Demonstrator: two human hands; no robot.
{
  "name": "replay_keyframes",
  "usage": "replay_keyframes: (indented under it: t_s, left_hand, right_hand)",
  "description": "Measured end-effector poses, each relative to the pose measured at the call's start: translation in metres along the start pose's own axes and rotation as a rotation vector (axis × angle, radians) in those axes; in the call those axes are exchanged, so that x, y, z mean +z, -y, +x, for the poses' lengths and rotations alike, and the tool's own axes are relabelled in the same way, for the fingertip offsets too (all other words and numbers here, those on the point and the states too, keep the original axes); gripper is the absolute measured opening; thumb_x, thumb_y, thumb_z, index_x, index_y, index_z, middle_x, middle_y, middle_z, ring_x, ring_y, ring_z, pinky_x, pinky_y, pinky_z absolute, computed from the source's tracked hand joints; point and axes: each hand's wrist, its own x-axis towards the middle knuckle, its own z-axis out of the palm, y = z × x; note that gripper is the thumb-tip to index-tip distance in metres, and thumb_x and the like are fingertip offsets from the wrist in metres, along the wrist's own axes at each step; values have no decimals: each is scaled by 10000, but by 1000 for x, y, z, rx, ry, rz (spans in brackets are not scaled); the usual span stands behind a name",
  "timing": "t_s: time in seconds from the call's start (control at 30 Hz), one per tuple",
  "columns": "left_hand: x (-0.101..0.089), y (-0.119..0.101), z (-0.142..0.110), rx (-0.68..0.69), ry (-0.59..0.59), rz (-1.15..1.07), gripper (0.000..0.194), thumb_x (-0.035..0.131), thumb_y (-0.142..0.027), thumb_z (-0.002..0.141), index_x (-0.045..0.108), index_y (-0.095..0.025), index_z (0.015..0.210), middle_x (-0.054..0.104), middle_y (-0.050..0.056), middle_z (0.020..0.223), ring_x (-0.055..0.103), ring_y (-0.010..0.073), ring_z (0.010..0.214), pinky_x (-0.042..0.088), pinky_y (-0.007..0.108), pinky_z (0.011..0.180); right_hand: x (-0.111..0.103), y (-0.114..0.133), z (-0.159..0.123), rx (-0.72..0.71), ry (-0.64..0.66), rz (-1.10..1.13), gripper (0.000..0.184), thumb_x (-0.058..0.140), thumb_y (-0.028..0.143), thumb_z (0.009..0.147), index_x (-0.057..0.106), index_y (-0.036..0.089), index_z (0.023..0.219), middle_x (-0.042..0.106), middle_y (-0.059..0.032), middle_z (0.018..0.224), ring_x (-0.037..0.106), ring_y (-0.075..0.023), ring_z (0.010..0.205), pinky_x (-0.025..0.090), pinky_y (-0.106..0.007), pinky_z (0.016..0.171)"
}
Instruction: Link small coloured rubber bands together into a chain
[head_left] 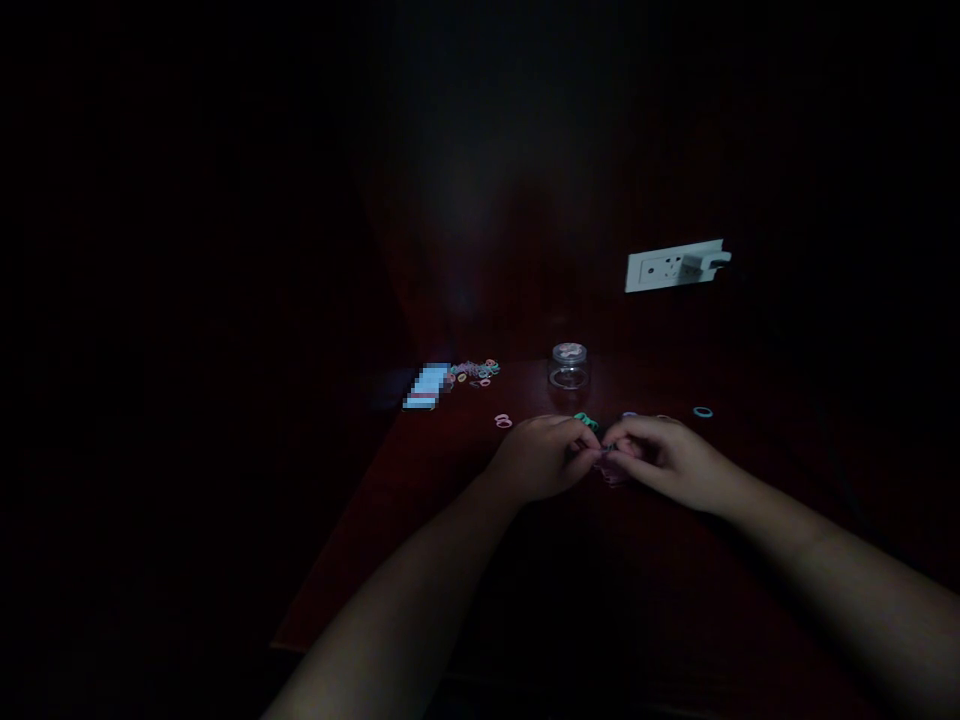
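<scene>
Both hands meet over the dark red tabletop, fingertips nearly touching. My left hand [544, 455] is closed in a pinch, thumb against forefinger. My right hand [671, 460] pinches from the other side. Between the fingertips shows a small greyish hair tie [609, 449], mostly covered by the fingers. Just below them lies a cluster of purple hair ties [613, 472], dim and partly hidden. Green hair ties [585, 421] rest behind my left fingers, and a bluish one [630, 414] peeks out behind my right hand. Pink hair ties [503, 421] lie left of my left hand.
A clear round jar with a lid [568, 367] stands behind the hands. Further left are a heap of mixed hair ties [476, 371] and a lit phone [428, 386]. One blue hair tie [703, 412] lies at right. A wall socket [675, 266] holds a plug. The room is dark.
</scene>
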Motion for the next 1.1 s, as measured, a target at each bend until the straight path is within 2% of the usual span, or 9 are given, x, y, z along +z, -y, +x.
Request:
replay_keyframes:
  t_s: [0.1,0.5,0.63,0.77,0.93,1.1]
  left_hand:
    - [0,0,0,4,4,-10,64,605,-274,880,640,-222,893,703,-16,856,653,130,787,488,278,770]
    - [-3,-1,-1,17,1,-48,56,597,-260,873,630,-214,870,690,-18,843,652,117,770,486,263,762]
    - [-3,-1,-1,11,0,-40,59,601,-267,869,633,-218,878,694,-15,846,650,126,784,485,272,768]
    - [-1,0,-2,16,-9,-45,61,600,-264,868,633,-213,869,691,-15,838,647,120,763,486,270,763]
    - [-2,-1,-2,15,11,-57,57,596,-258,871,633,-216,878,695,-14,851,650,116,762,492,263,749]
    - [-1,0,-2,16,14,-47,65,602,-268,872,636,-214,884,693,-19,848,652,110,754,495,258,747]
  right_hand:
    - [0,-3,0,-20,-6,-27,224,553,360,930,645,187,823,560,-4,676,521,-147,630,414,-284,612]
    - [-5,-5,0,-20,10,-69,264,528,352,941,640,185,770,592,-16,692,542,-149,633,422,-288,623]
    - [-2,-5,-1,5,-20,-31,195,597,374,899,657,188,890,546,10,662,514,-136,593,418,-263,563]
    - [0,-7,-1,0,-39,11,234,640,372,874,648,195,1026,532,17,686,516,-132,606,424,-252,558]
    - [0,-7,1,-32,-9,-32,216,596,370,912,678,186,834,559,0,658,523,-137,612,421,-276,603]
    - [-1,-6,0,1,17,-10,232,583,375,914,654,183,806,583,-4,651,530,-143,599,418,-277,585]
